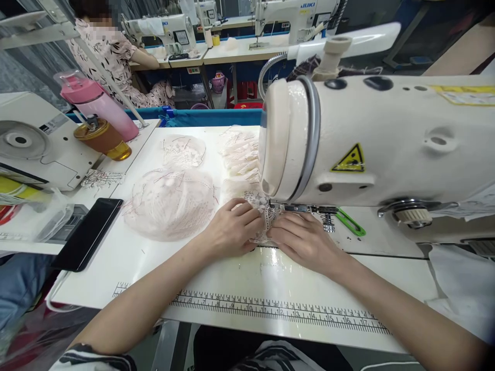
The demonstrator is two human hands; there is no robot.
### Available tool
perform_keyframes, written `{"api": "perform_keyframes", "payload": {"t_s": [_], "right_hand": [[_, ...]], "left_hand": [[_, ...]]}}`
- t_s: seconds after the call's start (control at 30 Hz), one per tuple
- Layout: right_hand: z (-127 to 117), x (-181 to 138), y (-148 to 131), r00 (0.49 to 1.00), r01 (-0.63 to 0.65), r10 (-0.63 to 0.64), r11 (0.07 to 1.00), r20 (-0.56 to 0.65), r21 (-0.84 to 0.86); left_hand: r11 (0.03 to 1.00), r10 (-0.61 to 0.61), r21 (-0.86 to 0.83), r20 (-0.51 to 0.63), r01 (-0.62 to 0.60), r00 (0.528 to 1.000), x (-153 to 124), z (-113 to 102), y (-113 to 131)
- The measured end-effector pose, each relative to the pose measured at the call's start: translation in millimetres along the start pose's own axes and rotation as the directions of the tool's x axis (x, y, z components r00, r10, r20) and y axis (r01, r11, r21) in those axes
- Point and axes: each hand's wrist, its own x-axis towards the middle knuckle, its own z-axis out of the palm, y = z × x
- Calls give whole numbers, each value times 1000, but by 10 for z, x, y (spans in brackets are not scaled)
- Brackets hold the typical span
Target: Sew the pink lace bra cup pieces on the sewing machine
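At the needle of a white sewing machine point(371, 139), my left hand point(237, 226) and my right hand point(305, 239) grip a strip of pale lace fabric point(269, 216) from either side. The fingers of both hands are bent and pressed down on the lace, with the fingertips partly hidden. The lace lies under the presser foot area, next to the metal attachment. Behind my left hand, gathered pale pink lace point(242, 154) spreads along the machine's left side. A larger heap of sheer pink lace pieces point(174, 203) lies left of my left hand.
A black phone point(91, 234) lies at the table's left edge. Beyond it stand a tilted pink bottle point(98, 105) and an amber cup point(102, 138). A green thread snipper point(350, 221) rests right of the needle. A printed ruler point(270, 309) runs along the front. Another person point(112, 62) sits ahead.
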Motion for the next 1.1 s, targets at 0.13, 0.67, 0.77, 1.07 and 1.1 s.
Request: {"api": "perform_keyframes", "payload": {"t_s": [0.13, 0.67, 0.77, 1.07, 1.1], "right_hand": [[-35, 11, -32, 999, 2, -2, 1000, -34, 3], [-57, 47, -82, 993, 88, -84, 995, -79, 56], [-39, 29, -66, 988, 141, -137, 987, -65, 73], [-26, 2, -50, 988, 145, -140, 986, -63, 80], [-21, 0, -55, 990, 135, -131, 987, -54, 82]], "left_hand": [[993, 118, 37, -105, -115, 987, 15, 4, -21], [965, 234, 158, -166, -209, 958, 46, -76, 0], [967, 225, 148, -104, -209, 969, 37, -65, 4], [998, 41, -56, 164, -32, 986, -60, 63, -24], [998, 34, -57, 181, -25, 983, -64, 64, -33]]}}
